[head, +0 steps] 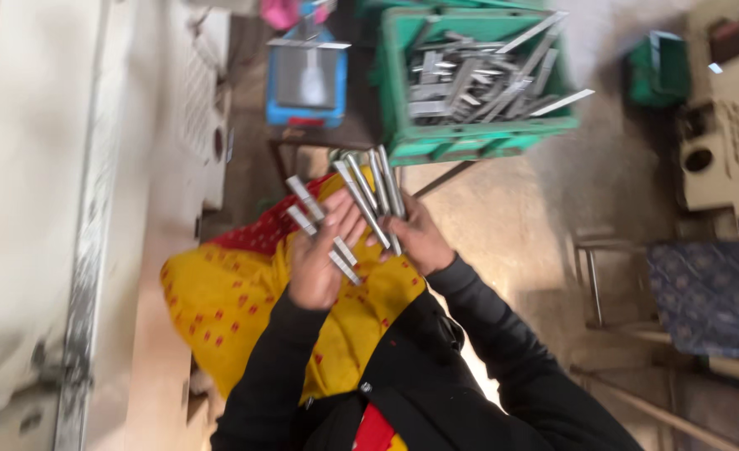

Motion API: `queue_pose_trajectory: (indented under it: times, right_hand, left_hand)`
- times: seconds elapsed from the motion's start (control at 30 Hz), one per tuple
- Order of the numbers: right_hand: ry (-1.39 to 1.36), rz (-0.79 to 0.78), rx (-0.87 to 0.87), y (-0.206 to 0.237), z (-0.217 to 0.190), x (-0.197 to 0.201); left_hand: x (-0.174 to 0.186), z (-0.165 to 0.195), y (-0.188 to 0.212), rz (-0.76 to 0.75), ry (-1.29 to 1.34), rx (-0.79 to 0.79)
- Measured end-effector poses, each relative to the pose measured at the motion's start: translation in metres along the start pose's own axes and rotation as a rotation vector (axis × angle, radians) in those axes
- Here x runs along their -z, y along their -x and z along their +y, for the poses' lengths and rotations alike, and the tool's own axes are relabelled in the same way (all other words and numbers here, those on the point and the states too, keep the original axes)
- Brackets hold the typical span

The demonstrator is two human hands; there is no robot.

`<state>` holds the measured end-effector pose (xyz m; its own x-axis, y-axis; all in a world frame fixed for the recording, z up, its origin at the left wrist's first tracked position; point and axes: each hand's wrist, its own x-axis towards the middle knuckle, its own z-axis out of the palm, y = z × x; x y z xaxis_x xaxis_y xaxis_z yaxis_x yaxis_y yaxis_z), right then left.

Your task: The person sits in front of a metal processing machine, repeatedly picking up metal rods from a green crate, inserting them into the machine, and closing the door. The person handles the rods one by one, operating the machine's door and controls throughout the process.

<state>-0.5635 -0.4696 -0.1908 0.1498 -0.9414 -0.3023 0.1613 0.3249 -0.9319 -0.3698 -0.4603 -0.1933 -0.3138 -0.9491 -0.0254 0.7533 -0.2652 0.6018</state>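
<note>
My left hand (319, 259) is raised over my lap and holds two short flat metal strips (315, 224) across its fingers. My right hand (420, 238) grips a fan of several longer metal strips (372, 194) that point up and away from me. The two hands are close together, nearly touching. Both arms are in black sleeves. Under the hands lies yellow cloth with red dots (227, 309). Straight ahead stands a green plastic crate (470, 138) filled with many more metal strips (474, 79).
A blue scale with a grey pan (307, 79) sits left of the crate on a dark stand. A pale machine body (44, 209) runs along the left. A beige machine (728, 125) and a blue patterned cloth (712, 292) are at the right, over a concrete floor (536, 217).
</note>
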Motion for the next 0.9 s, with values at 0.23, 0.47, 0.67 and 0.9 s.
queue_pose_trajectory:
  times: [0.23, 0.47, 0.67, 0.9]
  right_hand:
    - [0.846, 0.388, 0.681, -0.064, -0.074, 0.146]
    - [1.304, 0.857, 0.601, -0.159, -0.089, 0.282]
    - [1.297, 0.975, 0.575, -0.158, -0.076, 0.268]
    - [0.767, 0.534, 0.882, -0.075, -0.051, 0.088]
  left_hand:
    - [0.008, 0.002, 0.014, 0.141, -0.077, 0.048]
    - [0.077, -0.029, 0.041, 0.482, 0.059, 0.081]
    - [0.090, -0.050, 0.039, 0.573, 0.046, 0.196]
    - [0.041, -0.008, 0.014, 0.299, -0.207, -0.108]
